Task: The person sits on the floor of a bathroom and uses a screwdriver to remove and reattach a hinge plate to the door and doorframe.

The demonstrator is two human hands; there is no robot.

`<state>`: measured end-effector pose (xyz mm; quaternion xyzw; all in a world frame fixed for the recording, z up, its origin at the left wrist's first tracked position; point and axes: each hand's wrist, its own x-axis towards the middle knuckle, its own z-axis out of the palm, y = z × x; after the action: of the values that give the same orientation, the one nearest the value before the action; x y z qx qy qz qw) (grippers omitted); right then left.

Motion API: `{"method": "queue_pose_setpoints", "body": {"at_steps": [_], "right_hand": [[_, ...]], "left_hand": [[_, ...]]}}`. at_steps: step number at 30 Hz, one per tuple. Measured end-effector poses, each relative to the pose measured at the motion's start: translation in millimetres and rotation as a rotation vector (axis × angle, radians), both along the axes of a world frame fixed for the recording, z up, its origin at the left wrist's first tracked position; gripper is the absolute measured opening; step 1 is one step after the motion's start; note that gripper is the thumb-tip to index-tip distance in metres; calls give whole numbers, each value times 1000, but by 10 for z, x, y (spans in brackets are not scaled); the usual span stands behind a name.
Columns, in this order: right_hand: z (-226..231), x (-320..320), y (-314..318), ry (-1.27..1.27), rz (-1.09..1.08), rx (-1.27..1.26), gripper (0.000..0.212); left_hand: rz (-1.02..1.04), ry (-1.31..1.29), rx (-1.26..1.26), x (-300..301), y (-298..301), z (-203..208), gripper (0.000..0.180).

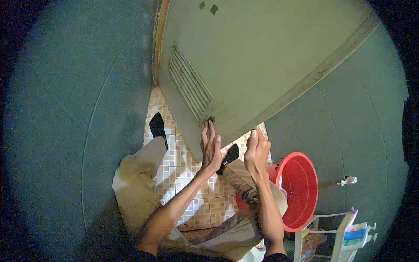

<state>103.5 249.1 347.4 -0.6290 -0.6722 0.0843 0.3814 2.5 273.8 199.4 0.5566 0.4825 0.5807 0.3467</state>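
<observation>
Door (262, 56), pale green with a slatted vent (190, 83) low on its left part, stands ajar over the tiled floor (174, 153), its bottom edge slanting down toward the person; grey-green walls close in on both sides. Left hand (210, 148) is flat, fingers straight and together, tips touching the door's lower edge just below the vent; right hand (256, 150), just beside it, is curled narrow against the same edge, though what it pinches I cannot tell. Further right: red basin (301, 187) on the floor beside the knee, then a white rack (336, 236) holding bottles at the wall.
</observation>
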Motion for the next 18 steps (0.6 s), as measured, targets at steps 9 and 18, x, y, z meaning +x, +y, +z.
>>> {"method": "queue_pose_setpoints", "body": {"at_steps": [9, 18], "right_hand": [[35, -72, -7, -12, -33, 43, 26], [-10, -106, 27, -75, -5, 77, 30]], "left_hand": [[4, -42, -26, 32, -28, -4, 64], [67, -292, -357, 7, 118, -508, 63]]}}
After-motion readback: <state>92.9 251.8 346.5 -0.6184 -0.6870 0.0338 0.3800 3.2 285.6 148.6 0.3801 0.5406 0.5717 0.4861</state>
